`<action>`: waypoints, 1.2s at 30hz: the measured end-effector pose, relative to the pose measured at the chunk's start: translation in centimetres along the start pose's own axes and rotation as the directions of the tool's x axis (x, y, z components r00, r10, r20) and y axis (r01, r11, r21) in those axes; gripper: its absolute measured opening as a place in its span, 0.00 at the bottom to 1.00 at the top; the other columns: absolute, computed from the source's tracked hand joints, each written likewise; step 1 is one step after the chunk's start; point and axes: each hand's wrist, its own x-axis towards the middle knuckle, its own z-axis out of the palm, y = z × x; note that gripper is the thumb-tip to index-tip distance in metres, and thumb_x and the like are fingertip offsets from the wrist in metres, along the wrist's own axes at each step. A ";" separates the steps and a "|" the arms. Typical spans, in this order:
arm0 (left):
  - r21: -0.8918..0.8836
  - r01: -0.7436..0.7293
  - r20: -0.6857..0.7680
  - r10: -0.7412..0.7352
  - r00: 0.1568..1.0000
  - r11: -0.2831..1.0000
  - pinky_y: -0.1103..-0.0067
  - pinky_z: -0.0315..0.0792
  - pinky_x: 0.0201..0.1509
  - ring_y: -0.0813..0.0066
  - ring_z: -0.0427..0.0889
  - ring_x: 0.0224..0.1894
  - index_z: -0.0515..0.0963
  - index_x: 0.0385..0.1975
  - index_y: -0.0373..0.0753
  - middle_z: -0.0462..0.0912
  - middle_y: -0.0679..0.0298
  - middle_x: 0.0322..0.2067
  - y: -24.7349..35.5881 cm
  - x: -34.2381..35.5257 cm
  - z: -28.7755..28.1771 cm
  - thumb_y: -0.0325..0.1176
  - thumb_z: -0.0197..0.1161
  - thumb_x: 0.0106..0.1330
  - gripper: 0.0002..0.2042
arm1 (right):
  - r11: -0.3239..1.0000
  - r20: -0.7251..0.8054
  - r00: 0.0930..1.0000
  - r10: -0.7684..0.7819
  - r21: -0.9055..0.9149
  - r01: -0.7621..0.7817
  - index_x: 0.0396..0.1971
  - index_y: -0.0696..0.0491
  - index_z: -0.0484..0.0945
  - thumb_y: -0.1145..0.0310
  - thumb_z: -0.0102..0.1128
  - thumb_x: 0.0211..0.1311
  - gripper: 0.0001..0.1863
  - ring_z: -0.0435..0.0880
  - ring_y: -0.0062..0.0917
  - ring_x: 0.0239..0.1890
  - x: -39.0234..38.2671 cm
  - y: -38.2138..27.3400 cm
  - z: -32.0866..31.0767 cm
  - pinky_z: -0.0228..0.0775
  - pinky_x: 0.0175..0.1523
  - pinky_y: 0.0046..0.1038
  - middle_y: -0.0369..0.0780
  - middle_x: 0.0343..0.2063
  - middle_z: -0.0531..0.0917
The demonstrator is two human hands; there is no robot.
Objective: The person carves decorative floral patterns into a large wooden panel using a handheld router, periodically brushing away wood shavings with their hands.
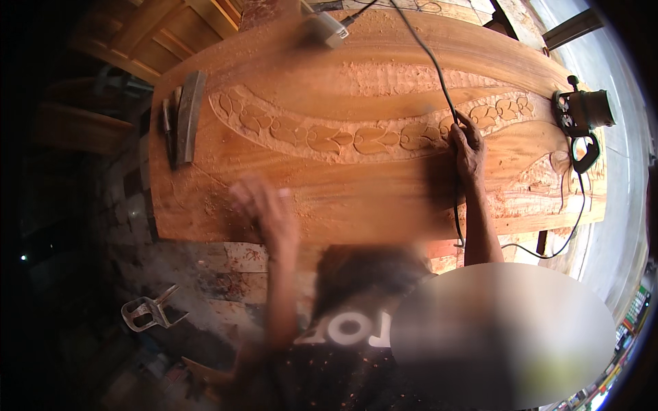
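A wide brown wooden panel [329,226] lies before me, with a curved band of carved leaves [322,137] running across it and wood shavings scattered over it. My right hand [469,147] is closed around a black power cord [439,68] above the right part of the band. Over the panel's near left part hangs my left hand [267,209], smeared by motion, its fingers apart and nothing seen in them. At the right end sits a black router-like power tool [586,113] with its own cord.
On the panel's left end lie a long flat metal bar [192,116] and slim wooden-handled tools [167,120]. A grey boxy corded device [329,29], partly blurred, rests at the far edge. A small stool [152,312] is on the floor at left. Wooden door panels [164,34] stand behind.
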 end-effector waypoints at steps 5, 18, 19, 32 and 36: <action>-0.611 -0.652 -0.091 0.779 0.621 0.449 0.55 0.49 0.84 0.49 0.54 0.82 0.59 0.80 0.49 0.52 0.54 0.81 18.1 -5.0 -2.6 0.43 0.58 0.77 0.33 | 0.999 0.076 0.996 -0.039 -0.029 0.042 0.67 0.59 0.74 0.65 0.59 0.80 0.22 0.71 0.11 0.32 0.4 0.9 -0.4 0.65 0.36 0.16 0.29 0.31 0.75; -0.027 0.523 -0.236 -0.514 0.825 0.852 0.51 0.37 0.85 0.49 0.47 0.83 0.56 0.80 0.38 0.54 0.53 0.81 -0.3 -9.8 1.2 0.42 0.55 0.78 0.33 | 0.998 0.134 0.990 -0.042 -0.047 0.049 0.66 0.61 0.74 0.66 0.58 0.79 0.22 0.76 0.13 0.37 0.5 0.8 -0.6 0.71 0.43 0.19 0.30 0.35 0.78; -0.179 0.353 -0.126 -0.378 0.917 0.918 0.51 0.36 0.85 0.49 0.45 0.83 0.55 0.80 0.40 0.51 0.53 0.82 0.9 -10.0 1.6 0.45 0.52 0.80 0.33 | 0.999 0.137 0.990 -0.037 -0.030 0.042 0.66 0.61 0.74 0.66 0.58 0.79 0.22 0.76 0.14 0.36 0.3 0.7 -0.3 0.71 0.43 0.19 0.31 0.35 0.78; -0.155 0.506 -0.129 -0.525 0.841 0.848 0.54 0.36 0.86 0.52 0.46 0.84 0.48 0.83 0.46 0.46 0.53 0.83 -2.8 -0.6 3.4 0.50 0.47 0.83 0.34 | 0.997 0.147 0.988 -0.037 -0.066 0.047 0.66 0.59 0.76 0.62 0.60 0.79 0.23 0.79 0.16 0.37 0.1 0.9 -0.1 0.75 0.45 0.22 0.33 0.37 0.81; -0.723 -0.189 -0.040 0.234 0.972 0.664 0.62 0.43 0.86 0.56 0.48 0.83 0.51 0.82 0.42 0.50 0.55 0.82 8.6 3.0 4.5 0.41 0.56 0.79 0.35 | 0.995 0.123 0.992 0.001 -0.097 0.011 0.66 0.59 0.75 0.63 0.60 0.79 0.23 0.80 0.16 0.39 0.3 1.0 -0.4 0.75 0.46 0.22 0.34 0.38 0.82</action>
